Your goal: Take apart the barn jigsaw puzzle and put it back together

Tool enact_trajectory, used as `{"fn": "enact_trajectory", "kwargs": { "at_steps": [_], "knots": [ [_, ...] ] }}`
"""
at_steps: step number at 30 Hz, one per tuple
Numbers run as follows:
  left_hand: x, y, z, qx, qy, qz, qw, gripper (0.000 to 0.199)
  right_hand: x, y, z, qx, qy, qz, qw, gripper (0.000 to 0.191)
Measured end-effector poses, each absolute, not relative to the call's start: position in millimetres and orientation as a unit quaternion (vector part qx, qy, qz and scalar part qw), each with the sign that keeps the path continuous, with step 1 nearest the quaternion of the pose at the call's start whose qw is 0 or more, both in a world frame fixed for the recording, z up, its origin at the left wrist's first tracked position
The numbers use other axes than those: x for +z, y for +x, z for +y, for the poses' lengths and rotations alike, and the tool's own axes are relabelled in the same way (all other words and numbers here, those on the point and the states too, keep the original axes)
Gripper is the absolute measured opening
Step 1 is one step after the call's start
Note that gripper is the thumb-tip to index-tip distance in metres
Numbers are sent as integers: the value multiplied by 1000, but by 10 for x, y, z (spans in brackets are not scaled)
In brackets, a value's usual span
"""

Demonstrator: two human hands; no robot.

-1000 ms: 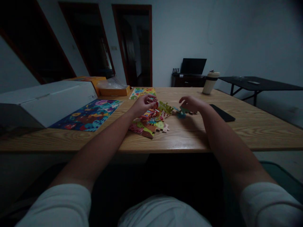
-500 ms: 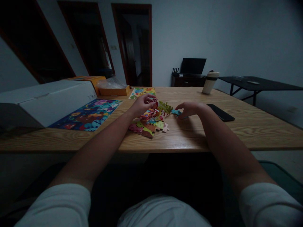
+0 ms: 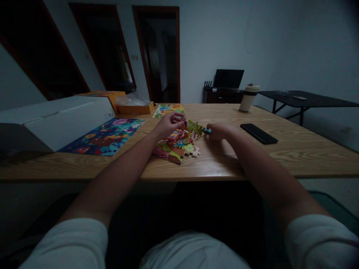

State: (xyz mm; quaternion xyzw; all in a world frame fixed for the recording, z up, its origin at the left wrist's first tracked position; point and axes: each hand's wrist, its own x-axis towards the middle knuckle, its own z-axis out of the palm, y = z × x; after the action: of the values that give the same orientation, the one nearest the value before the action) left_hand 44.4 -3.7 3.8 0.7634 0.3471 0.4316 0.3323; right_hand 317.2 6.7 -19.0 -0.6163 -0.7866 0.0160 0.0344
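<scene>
Here my right hand [image 3: 217, 132] pinches the blue piece [image 3: 207, 131], which pokes out leftward beside the green pieces [image 3: 195, 127], long axis unclear, while my left hand [image 3: 169, 124], beyond them, grips a red piece [image 3: 184, 124].

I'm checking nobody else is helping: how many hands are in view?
2: the left hand at the jigsaw pieces, the right hand just right of them with a blue jigsaw piece. No others show.

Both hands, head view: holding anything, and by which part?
Left hand: apparently a red piece, exact grip spot unclear. Right hand: a blue piece, by its right end; left end exposed.
</scene>
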Motion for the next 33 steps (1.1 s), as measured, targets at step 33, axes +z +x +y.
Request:
{"fn": "enact_trajectory", "kwargs": {
  "at_steps": [33],
  "knots": [
    [-44,450,1,406,759,397,320,53,-227,2978,118,322,-384,-808,310,28]
  ]
}}
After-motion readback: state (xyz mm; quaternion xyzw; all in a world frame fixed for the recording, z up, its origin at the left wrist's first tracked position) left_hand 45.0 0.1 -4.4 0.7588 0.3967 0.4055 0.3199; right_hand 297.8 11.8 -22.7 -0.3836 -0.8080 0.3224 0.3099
